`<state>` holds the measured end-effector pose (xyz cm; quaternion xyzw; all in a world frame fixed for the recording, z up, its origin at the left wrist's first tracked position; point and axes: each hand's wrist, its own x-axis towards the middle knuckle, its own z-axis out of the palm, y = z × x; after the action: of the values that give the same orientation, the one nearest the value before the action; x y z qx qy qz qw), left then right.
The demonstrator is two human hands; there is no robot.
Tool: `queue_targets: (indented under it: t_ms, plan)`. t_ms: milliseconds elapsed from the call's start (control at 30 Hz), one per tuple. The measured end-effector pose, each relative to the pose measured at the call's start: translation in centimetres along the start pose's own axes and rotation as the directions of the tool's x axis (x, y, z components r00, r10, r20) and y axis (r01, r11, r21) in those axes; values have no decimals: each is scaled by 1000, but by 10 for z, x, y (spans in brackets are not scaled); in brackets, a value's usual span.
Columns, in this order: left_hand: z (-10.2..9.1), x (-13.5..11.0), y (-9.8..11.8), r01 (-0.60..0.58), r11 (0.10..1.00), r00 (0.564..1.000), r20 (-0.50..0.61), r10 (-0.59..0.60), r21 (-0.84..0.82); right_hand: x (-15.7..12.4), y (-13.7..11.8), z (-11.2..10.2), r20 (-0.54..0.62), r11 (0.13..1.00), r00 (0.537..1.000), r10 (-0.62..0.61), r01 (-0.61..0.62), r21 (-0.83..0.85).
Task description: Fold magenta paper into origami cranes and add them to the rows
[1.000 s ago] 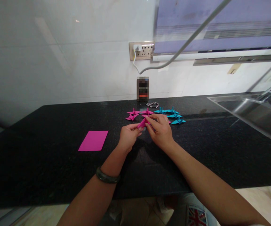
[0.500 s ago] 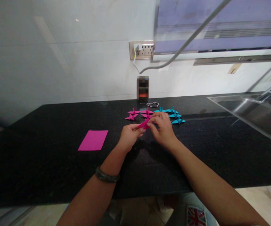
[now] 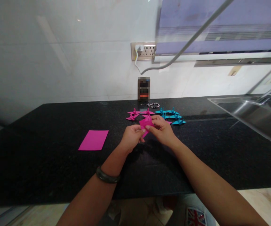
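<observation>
Between my two hands is a folded piece of pink origami paper point(image 3: 146, 123), held above the dark counter with a diamond-like face towards me. My left hand point(image 3: 132, 137) pinches its left lower edge, thumb on the front. On the other side my right hand point(image 3: 162, 130) grips the right edge with thumb and fingers. Just behind stand several pink paper cranes point(image 3: 133, 117) and, to the right, several blue paper cranes point(image 3: 179, 122); my right hand partly hides some of them. A flat pink paper sheet point(image 3: 93, 140) lies left of my left hand.
The black stone counter point(image 3: 43, 163) runs to a white wall. A beaded bracelet point(image 3: 153, 105) and a pixelated upright object point(image 3: 144, 89) are at the back. A steel sink point(image 3: 262, 116) is at the right. A grey cable point(image 3: 184, 50) hangs from the socket point(image 3: 147, 51).
The pink folded paper has turned from a narrow, edge-on look to a broader diamond face. My right fingers have shifted slightly, uncovering more of the blue cranes.
</observation>
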<state>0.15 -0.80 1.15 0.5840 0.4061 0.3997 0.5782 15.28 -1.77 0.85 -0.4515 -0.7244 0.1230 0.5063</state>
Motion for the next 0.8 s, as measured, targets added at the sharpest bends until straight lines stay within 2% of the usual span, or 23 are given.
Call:
queue_targets:
  t_ms: [167, 233, 433, 533, 667, 800]
  plan:
    - [-2, 2, -2, -52, 997, 999, -20, 51, -49, -2, -4, -2, 41, 994, 993, -112, 113, -10]
    - [-3, 2, -3, -65, 995, 998, -24, 64, -78, -2, -8, -3, 57, 992, 991, -123, 123, -6]
    - [1, 2, -4, -30, 999, 999, -30, 29, -28, -1, -9, 2, 22, 988, 994, 103, -105, 116]
    - [3, 3, -5, -4, 997, 997, -83, -2, -76, -3, -10, 10, 11, 984, 993, 119, -120, 132]
    - [1, 5, -5, -54, 987, 985, -167, 29, -149, -8, -18, 17, 35, 986, 992, 125, -128, 103]
    - [2, 4, -4, -40, 992, 985, -172, 19, -119, -9, -18, 18, -23, 984, 986, 164, -162, 72]
